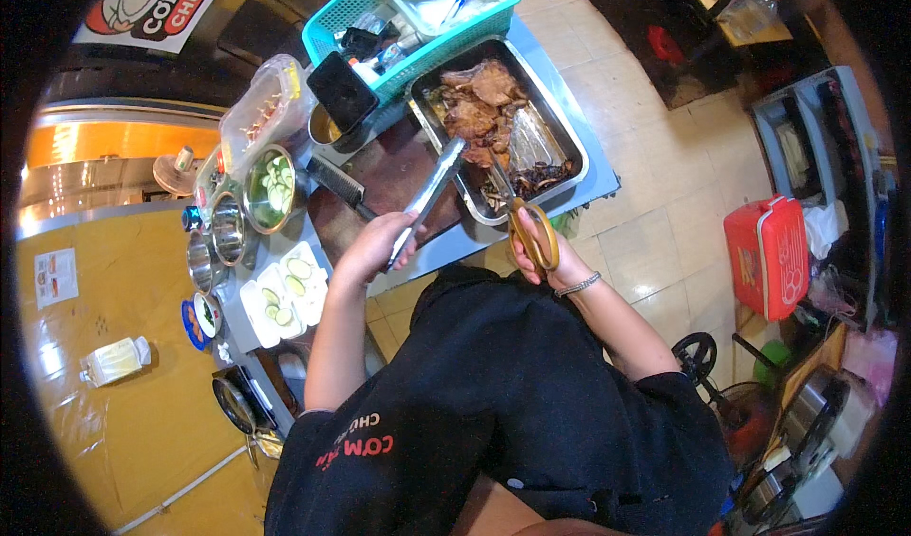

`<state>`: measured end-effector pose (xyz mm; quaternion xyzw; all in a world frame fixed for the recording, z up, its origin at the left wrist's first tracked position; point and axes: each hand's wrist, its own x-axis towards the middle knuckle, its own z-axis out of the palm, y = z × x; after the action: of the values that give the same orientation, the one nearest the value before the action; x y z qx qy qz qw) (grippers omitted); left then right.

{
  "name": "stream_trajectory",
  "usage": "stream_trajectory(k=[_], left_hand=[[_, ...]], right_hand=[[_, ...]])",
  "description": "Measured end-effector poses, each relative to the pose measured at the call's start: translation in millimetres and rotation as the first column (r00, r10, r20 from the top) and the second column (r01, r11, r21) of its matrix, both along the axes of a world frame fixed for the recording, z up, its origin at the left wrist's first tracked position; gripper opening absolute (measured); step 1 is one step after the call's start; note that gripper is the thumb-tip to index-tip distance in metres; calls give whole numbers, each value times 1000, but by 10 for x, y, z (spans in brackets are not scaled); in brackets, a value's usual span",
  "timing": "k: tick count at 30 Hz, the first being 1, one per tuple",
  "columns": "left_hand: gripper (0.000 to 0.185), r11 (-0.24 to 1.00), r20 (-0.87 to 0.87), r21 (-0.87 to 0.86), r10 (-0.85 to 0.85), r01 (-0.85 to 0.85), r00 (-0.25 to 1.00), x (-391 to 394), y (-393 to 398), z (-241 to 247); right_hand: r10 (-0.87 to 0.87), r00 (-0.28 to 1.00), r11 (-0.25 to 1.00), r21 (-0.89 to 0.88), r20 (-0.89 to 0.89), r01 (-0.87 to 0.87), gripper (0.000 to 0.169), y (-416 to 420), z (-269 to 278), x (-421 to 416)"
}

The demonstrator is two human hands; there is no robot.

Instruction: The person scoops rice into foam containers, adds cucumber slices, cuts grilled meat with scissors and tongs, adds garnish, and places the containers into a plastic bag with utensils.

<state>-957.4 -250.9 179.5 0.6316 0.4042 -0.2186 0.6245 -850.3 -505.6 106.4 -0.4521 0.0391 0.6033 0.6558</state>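
My left hand (384, 244) is closed around metal tongs (435, 184), whose tips reach the near left side of a metal tray (578, 180). In my right hand (534, 248) are scissors with gold-coloured handles (546, 233); their blades point into the tray, next to the meat. Several browned pieces of grilled meat (487, 88) lie in the tray's far left part. Dark charred scraps (544, 180) sit at its near right end. Whether the tong tips or blades grip any meat is hard to tell.
A turquoise plastic basket (420, 56) stands behind the tray, with a black phone (343, 91) against it. Left lie a black-handled cleaver (338, 182) on a brown cutting board (388, 166), a steel bowl of sliced cucumber (274, 184) and an open white foam box (285, 294).
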Motion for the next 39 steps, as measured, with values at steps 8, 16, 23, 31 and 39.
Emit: stream_trajectory(k=[8,16,23,31,39], left_hand=[[27,832,205,548,-34,-85,978,-16,-461,-77],[27,982,238,131,103,-137,966,-79,-164,24],[26,996,260,-18,91,-90,961,-189,-9,206],[25,997,274,39,52,-65,960,-400,-54,292],[24,990,311,65,102,-128,945,-546,-167,208]], right_hand=[[82,996,995,-67,46,-79,66,-250,134,-143],[205,948,975,-133,245,-176,66,-393,153,-44],[231,945,947,168,230,-273,67,-480,-27,67],[391,882,914,2,263,-406,51,-403,-66,310],[310,885,912,153,347,-380,51,-416,-155,157]])
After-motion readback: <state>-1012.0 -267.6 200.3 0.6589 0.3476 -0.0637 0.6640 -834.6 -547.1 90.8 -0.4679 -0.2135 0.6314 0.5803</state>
